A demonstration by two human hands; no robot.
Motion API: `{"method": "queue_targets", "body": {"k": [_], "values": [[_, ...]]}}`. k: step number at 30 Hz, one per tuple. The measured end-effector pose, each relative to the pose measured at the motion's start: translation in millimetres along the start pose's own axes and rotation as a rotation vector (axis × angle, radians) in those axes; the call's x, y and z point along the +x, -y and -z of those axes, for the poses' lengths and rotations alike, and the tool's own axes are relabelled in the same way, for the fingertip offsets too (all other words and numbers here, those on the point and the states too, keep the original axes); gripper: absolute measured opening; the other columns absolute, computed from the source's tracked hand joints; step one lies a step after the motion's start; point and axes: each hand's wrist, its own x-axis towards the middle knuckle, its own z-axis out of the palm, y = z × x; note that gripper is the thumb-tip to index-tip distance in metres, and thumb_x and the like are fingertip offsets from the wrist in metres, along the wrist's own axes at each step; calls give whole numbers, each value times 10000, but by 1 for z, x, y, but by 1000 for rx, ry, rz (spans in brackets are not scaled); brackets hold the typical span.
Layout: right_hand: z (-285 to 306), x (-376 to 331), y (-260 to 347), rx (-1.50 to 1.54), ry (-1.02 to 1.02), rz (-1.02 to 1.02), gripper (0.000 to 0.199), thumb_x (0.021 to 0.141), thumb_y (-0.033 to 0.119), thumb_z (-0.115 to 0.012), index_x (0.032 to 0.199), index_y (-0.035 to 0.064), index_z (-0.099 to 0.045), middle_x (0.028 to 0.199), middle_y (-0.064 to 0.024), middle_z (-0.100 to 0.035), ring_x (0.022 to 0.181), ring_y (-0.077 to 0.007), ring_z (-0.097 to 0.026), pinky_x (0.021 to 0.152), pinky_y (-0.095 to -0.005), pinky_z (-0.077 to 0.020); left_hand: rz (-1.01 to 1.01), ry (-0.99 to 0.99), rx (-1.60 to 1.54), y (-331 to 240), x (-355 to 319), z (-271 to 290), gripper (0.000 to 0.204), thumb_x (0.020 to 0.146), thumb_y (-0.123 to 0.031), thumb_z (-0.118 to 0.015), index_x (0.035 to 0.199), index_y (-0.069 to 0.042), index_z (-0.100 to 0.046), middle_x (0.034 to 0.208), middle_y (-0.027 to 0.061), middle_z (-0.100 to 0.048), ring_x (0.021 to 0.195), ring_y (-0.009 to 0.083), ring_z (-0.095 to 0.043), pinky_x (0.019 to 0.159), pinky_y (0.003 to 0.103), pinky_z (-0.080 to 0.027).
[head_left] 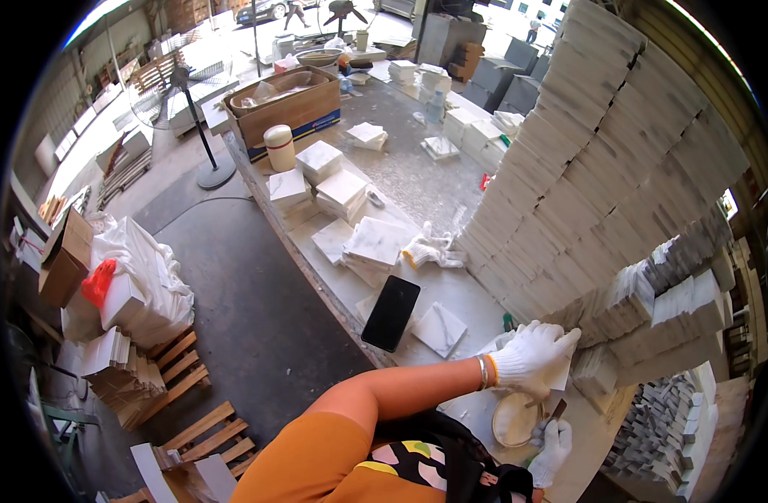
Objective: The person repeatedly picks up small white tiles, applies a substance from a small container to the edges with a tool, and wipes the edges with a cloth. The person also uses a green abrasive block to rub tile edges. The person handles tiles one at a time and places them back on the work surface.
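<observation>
Gripping a white tile (560, 369) against the tall tile stack (619, 193) at the worktop's (451, 289) near end, our left hand (526, 356) should hold it flat while our right hand (552, 448), clenched on a small brush (557, 411), works steadily beside the round dish (511, 419).

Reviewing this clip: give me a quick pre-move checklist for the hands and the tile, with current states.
1. Left hand gripping the tile by the stack: ok.
2. Right hand holding a brush: ok, though its tip is too small to judge.
3. Bowl within reach below the tile: ok.
4. Gloves on both hands: ok.
5. Phone lying away from the bowl: ok.
6. Stack steady: cannot tell.
</observation>
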Motion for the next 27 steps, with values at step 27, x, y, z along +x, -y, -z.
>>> {"method": "queue_targets", "body": {"k": [27], "values": [[1, 19, 1, 83, 20, -25, 166, 994, 148, -592, 997, -16, -620, 885, -82, -673, 713, -126, -619, 596, -244, -487, 186, -81, -308, 31, -5, -9, 1485, 531, -493, -951, 1601, -1, -46, 1456, 260, -435, 1335, 416, -461, 1108, 439, -414]]}}
